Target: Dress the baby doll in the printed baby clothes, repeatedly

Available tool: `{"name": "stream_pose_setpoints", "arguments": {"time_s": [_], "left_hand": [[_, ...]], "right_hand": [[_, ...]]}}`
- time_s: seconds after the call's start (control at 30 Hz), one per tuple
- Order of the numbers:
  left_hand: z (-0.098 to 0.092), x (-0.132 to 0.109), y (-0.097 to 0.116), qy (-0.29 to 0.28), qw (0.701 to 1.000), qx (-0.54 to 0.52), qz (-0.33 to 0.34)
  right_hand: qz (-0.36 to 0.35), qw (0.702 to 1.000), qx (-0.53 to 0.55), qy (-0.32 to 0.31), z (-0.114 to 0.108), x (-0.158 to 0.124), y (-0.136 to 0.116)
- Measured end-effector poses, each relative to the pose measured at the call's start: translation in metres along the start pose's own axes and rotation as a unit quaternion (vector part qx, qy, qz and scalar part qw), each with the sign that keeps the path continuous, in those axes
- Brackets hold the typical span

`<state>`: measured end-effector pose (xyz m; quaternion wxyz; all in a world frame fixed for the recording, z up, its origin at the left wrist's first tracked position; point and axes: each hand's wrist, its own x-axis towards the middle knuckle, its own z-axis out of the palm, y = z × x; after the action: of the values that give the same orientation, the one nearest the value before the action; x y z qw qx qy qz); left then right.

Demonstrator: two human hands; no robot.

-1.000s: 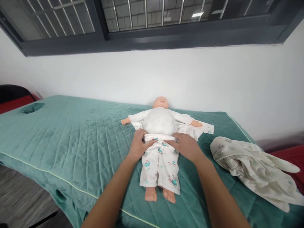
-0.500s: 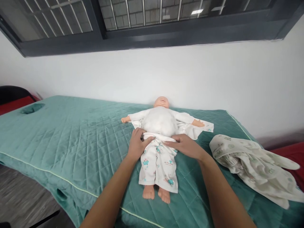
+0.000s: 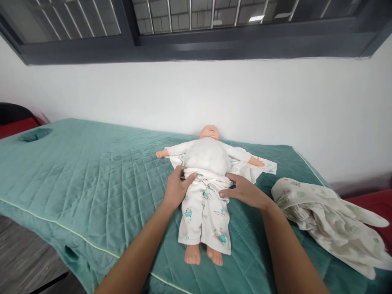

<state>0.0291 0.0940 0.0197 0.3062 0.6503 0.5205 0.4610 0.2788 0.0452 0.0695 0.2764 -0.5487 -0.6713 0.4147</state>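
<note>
"What was at the far left?"

"Something red and black (image 3: 16,122), beyond a green quilted cover (image 3: 92,175) with an oval hollow (image 3: 35,135) near its corner."

"And then?"

"The left hand (image 3: 177,188). It pinched the waist of the white printed trousers (image 3: 203,220), thumb in front, at one side."

"Whose trousers?"

"They were on a doll (image 3: 206,157), lying face up on the cover, head towards the wall (image 3: 196,94), arms spread, feet poking out below the cuffs."

"What about the right hand (image 3: 246,191)?"

"It touched the other side of the waist, thumb and forefinger apart on the bunched fabric. I couldn't tell whether it had closed on it."

"Anything further right?"

"A printed white garment (image 3: 269,166) reached out from under the doll's arm; then a crumpled, pale patterned cloth (image 3: 332,222) lay near a red surface (image 3: 373,208)."
</note>
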Motion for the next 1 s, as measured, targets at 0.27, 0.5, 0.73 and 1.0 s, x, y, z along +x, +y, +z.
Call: {"name": "stream_pose_setpoints", "arguments": {"time_s": [0.27, 0.5, 0.73, 1.0], "left_hand": [[0.011, 0.025, 0.005, 0.010, 0.997, -0.074, 0.029], [0.018, 0.040, 0.001, -0.004, 0.997, -0.014, 0.072], [0.009, 0.023, -0.003, -0.034, 0.996, 0.002, 0.088], [-0.010, -0.026, -0.002, -0.080, 0.992, 0.011, 0.094]], "right_hand": [[0.009, 0.994, 0.004, 0.108, 0.004, 0.015, 0.013], [0.031, 0.986, -0.018, 0.162, 0.006, 0.019, 0.014], [0.027, 0.987, -0.055, 0.150, 0.009, 0.021, 0.021], [0.000, 0.976, -0.123, 0.179, 0.011, 0.022, 0.021]]}}
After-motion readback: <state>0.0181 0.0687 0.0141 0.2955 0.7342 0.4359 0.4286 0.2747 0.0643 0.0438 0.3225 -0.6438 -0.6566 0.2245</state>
